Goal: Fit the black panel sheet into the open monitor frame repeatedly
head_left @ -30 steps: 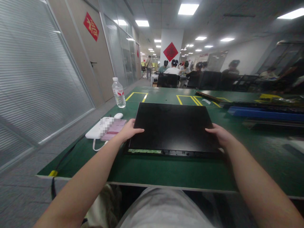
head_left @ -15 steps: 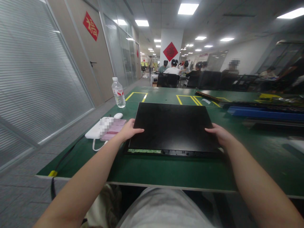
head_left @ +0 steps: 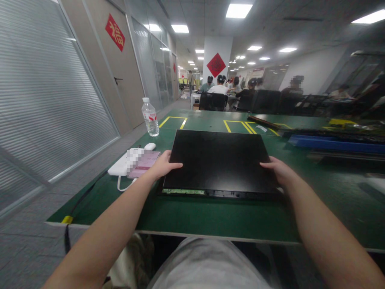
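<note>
A black flat display panel (head_left: 219,160) lies in front of me, close to the table's near edge. Along its near side runs a strip with a green circuit board (head_left: 183,192) on the left. My left hand (head_left: 164,163) grips the panel's left edge, thumb on the top face and fingers mostly hidden below the side. On the opposite edge my right hand (head_left: 278,169) holds it the same way, its thumb laid over the screen. Whether the panel touches the table underneath cannot be made out.
Left of the panel are a phone (head_left: 146,163), a white power bank (head_left: 120,164) with a cable, a white mouse-shaped object (head_left: 149,147) and a water bottle (head_left: 150,118). Blurred long bars, one blue (head_left: 337,142), lie right on the green table (head_left: 210,218). People sit beyond.
</note>
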Demonstrator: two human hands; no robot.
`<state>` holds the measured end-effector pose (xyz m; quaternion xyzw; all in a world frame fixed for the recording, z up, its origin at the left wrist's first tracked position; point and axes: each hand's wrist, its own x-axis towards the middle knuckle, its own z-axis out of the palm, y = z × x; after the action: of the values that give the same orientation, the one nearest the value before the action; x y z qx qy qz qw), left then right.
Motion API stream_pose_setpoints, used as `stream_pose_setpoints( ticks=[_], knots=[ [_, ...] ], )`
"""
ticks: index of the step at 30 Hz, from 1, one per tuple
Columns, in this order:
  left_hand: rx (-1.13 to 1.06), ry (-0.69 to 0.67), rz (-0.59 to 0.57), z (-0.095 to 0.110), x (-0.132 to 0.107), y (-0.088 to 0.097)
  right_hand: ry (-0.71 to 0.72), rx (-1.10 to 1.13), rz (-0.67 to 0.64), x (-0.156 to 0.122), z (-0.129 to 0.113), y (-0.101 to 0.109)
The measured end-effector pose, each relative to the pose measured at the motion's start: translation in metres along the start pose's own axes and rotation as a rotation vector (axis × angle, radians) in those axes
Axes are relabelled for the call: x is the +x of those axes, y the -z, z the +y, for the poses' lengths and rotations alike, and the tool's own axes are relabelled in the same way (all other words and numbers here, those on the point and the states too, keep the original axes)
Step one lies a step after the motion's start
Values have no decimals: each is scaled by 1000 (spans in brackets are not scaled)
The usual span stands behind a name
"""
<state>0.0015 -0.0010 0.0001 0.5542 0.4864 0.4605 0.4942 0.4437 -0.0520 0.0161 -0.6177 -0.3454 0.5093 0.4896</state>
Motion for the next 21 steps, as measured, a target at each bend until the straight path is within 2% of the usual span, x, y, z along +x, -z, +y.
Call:
stream_pose_setpoints(
  ticks=[11, 21],
  knots=[
    [-27, 7, -11, 0, 0, 0, 138, -98, 30, 1, 1, 6],
    [-7, 15, -7, 0, 0, 1, 236, -170, 140, 8, 3, 8]
  ],
)
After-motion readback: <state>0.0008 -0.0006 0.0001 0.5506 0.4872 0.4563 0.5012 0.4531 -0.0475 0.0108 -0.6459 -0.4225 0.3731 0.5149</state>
